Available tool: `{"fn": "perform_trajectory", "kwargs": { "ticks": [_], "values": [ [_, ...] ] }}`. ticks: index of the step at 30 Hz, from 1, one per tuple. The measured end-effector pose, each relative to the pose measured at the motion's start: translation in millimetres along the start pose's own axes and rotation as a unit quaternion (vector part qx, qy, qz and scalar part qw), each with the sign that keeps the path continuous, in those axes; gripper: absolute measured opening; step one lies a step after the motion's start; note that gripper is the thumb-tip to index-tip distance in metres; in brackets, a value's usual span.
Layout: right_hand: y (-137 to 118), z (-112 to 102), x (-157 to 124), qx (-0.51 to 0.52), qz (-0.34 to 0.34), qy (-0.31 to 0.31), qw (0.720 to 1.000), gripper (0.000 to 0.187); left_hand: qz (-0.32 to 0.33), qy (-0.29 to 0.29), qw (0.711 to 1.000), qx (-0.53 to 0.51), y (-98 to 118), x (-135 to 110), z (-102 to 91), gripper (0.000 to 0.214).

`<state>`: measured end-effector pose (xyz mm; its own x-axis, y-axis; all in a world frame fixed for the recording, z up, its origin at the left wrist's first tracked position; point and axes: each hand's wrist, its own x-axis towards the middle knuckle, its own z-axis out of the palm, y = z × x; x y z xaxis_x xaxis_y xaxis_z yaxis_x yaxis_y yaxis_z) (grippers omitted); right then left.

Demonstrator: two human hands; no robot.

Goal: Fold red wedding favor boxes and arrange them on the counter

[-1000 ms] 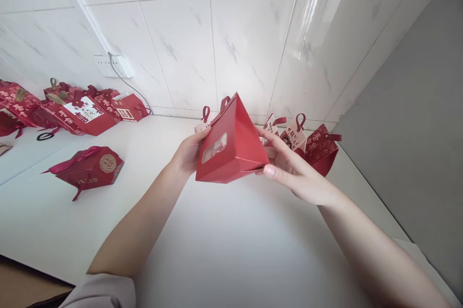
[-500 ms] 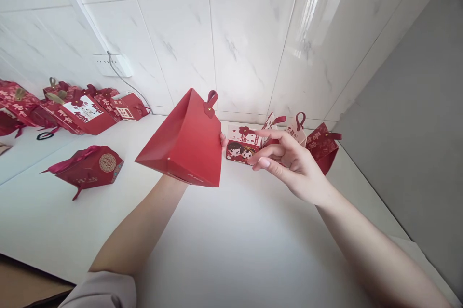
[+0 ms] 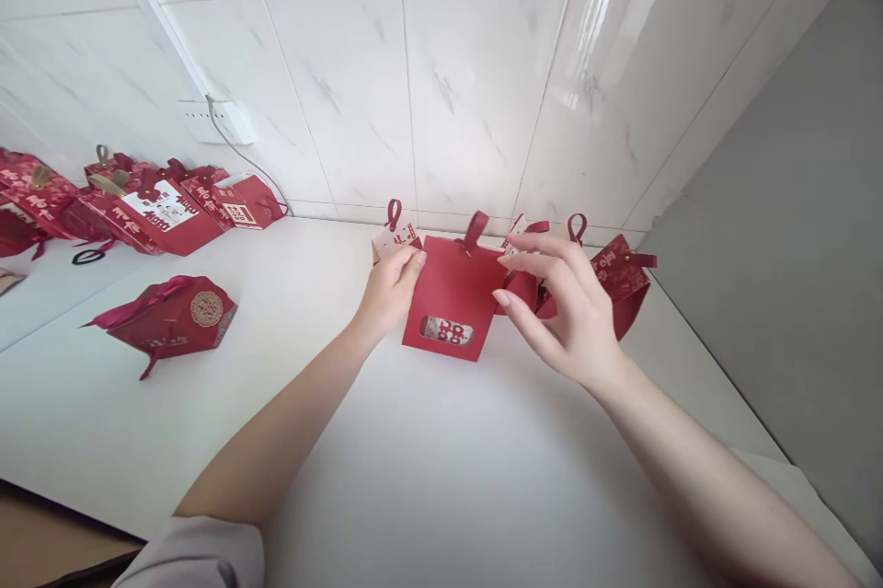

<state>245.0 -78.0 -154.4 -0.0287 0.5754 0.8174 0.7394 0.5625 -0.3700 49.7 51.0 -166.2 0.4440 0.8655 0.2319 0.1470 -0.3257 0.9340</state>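
A red gift box (image 3: 452, 280) with a ribbon loop on top stands at the middle of the white table. Through the window low in its front, white and red print shows. My left hand (image 3: 387, 294) grips its left edge, thumb in front and the other fingers partly hidden. Close to the right edge is my right hand (image 3: 576, 312), fingers apart and holding nothing; whether a fingertip touches the box I cannot tell. A white-and-red looped box (image 3: 395, 240) stands behind my left hand. Behind my right hand are more looped boxes, including a patterned red one (image 3: 624, 280).
A red box with a pink ribbon (image 3: 169, 326) lies on the table (image 3: 414, 496) at left. Several red gift boxes (image 3: 166, 215) line the wall farther back, near a black ring (image 3: 88, 255). A cable runs from the wall socket (image 3: 215, 122). A grey panel (image 3: 793, 201) borders the right side.
The plain red box held up by my left hand is no longer raised. My left hand is now lower, at a windowed red box. The couple picture has gone from view. My right hand stays open, nearly in place.
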Motion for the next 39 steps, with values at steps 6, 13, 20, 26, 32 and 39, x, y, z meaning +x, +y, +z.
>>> {"fn": "perform_trajectory", "kwargs": {
  "ticks": [6, 13, 20, 26, 32, 39],
  "values": [
    [28.4, 17.6, -3.8, -0.100, 0.002, -0.108, 0.989, 0.040, 0.012, -0.080, 0.993, 0.088, 5.2, -1.3, -10.4, 0.022],
    [31.1, 25.9, -9.7, -0.026, -0.040, -0.177, 0.983, 0.017, 0.064, -0.186, 0.979, 0.060, 20.3, -9.6, -6.3, 0.036],
    [27.5, 31.1, -13.7, -0.012, -0.054, -0.171, 0.984, 0.017, 0.050, -0.178, 0.980, 0.078, 22.3, -11.4, 2.1, 0.030],
    [31.7, 33.2, -15.7, -0.057, -0.073, -0.161, 0.983, 0.017, 0.042, -0.207, 0.976, 0.047, 15.6, -7.3, -3.5, 0.027],
    [27.4, 32.4, -17.0, 0.009, 0.007, -0.136, 0.991, 0.026, 0.068, -0.176, 0.976, 0.111, 23.3, -11.9, -6.9, 0.025],
    [11.8, 26.0, -9.1, 0.072, 0.053, -0.164, 0.982, 0.012, 0.114, -0.194, 0.951, 0.212, 32.6, -20.5, -9.6, 0.024]
  ]
}}
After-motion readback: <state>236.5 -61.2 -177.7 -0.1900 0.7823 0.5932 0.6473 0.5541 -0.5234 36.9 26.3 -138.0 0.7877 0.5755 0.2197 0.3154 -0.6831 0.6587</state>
